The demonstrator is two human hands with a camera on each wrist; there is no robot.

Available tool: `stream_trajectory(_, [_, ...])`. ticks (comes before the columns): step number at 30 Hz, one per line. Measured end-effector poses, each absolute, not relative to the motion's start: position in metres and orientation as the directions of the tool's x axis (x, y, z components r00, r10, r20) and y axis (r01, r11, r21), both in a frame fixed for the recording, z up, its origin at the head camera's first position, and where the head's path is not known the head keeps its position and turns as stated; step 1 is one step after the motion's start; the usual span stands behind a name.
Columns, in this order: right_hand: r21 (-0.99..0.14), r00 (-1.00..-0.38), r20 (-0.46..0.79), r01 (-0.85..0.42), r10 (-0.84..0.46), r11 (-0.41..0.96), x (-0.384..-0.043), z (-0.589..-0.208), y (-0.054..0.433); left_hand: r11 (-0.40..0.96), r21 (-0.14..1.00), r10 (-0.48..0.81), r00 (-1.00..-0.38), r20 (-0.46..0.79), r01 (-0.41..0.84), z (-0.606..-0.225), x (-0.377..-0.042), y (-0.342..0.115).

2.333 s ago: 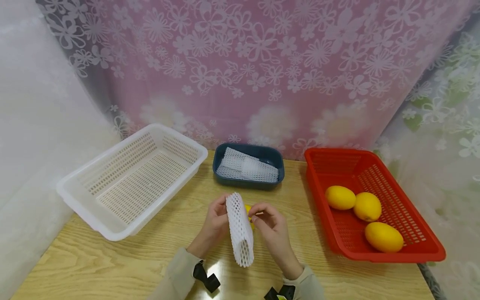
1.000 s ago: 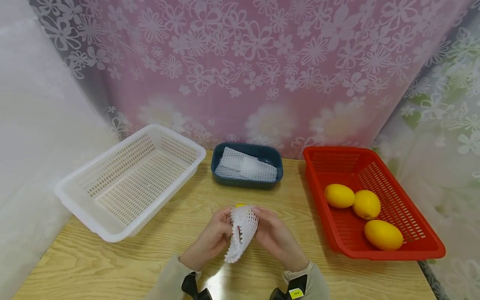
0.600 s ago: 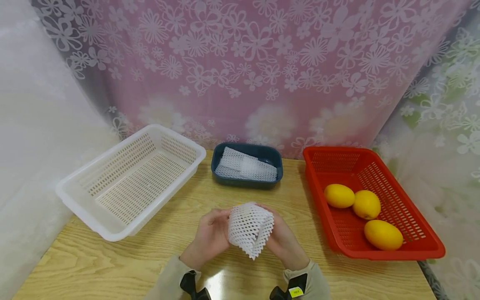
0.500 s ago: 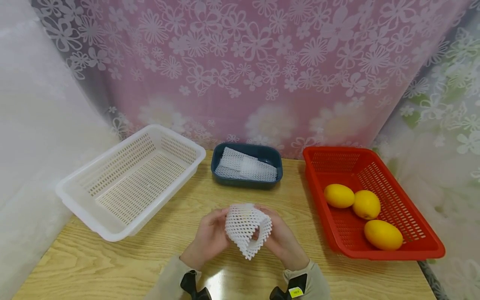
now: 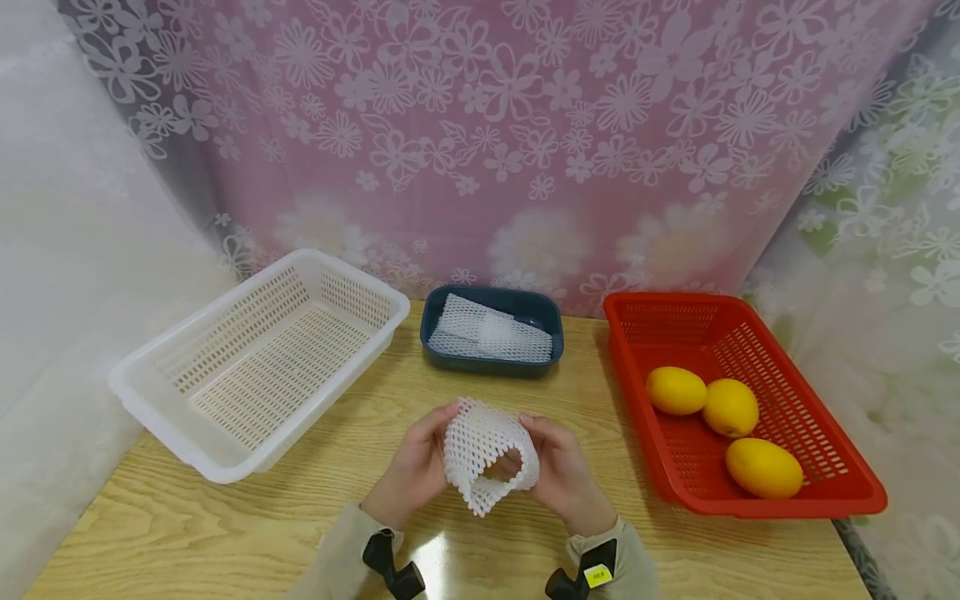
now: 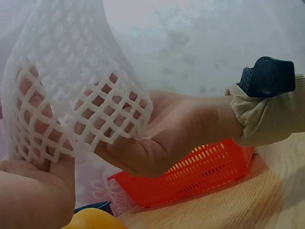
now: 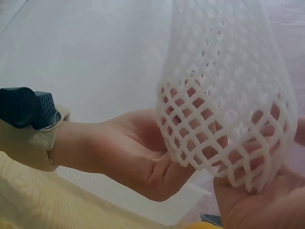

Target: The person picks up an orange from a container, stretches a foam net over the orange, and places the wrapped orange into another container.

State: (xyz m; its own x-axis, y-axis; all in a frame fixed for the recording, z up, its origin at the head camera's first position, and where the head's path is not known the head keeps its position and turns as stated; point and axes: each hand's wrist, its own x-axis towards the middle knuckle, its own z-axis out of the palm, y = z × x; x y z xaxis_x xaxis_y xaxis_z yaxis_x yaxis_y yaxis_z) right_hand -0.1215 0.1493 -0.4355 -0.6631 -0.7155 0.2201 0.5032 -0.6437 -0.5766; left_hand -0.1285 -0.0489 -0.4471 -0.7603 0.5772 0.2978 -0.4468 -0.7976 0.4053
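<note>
“Foam net sleeve point(image 5: 472, 442): being held just where?”

“Over the bench point(image 5: 300, 533), between left hand point(image 5: 420, 458) and right hand point(image 5: 564, 475), each grip pinching one side.”

“Changing at all?”

“Gaping rounder at the mouth than a moment ago; probably making the inside easier to reach. Also seeing a lemon point(image 6: 95, 220) lower down, from the left wrist.”

“And around?”

“Showing pale wood grain; carrying white basket point(image 5: 258, 392), dark blue tray point(image 5: 487, 365) of spare sleeves point(image 5: 487, 333), red basket point(image 5: 690, 458) of three lemons point(image 5: 677, 392); facing a pink floral curtain point(image 5: 525, 192).”

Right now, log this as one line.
left hand: holds white mesh sleeve; right hand: holds same sleeve; sleeve mouth: open; red basket: three yellow fruits; blue tray: netting; fourth fruit: low in left wrist view
</note>
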Motion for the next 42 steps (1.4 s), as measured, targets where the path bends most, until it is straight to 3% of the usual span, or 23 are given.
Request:
stream_trajectory(4, [-0.502,-0.736,0.145,0.522,-0.662,-0.690,-0.121,-0.432,0.150,-0.792,0.398,0.592,-0.740,0.319,-0.463,-0.449,-0.128,-0.049])
stream_trajectory(8, [-0.479,-0.786,0.067,0.516,-0.615,-0.711,-0.122,-0.429,0.152,-0.790,0.396,0.588,-0.761,0.273,-0.468,-0.452,-0.128,-0.050])
stream_trajectory(14, [-0.541,-0.878,-0.241,0.475,-0.413,-0.694,-0.126,-0.424,0.150,-0.779,0.449,0.533,-0.839,0.108,-0.437,-0.460,-0.137,-0.053])
stream_trajectory(18, [-0.536,-0.880,-0.342,0.471,-0.330,-0.701,-0.132,-0.426,0.149,-0.750,0.497,0.501,-0.866,-0.005,-0.437,-0.466,-0.145,-0.053])
stream_trajectory(28, [-0.547,-0.887,-0.397,0.435,-0.236,-0.715,-0.147,-0.450,0.152,-0.725,0.489,0.463,-0.869,-0.176,-0.485,-0.481,-0.160,-0.051])
stream_trajectory(37, [-0.472,-0.861,-0.432,0.469,-0.268,-0.746,-0.157,-0.481,0.153,-0.724,0.467,0.464,-0.860,-0.214,-0.507,-0.506,-0.167,-0.056])
stream_trajectory(42, [-0.553,-0.871,-0.422,0.468,-0.252,-0.690,-0.161,-0.494,0.149,-0.697,0.515,0.437,-0.865,-0.246,-0.498,-0.518,-0.169,-0.058])
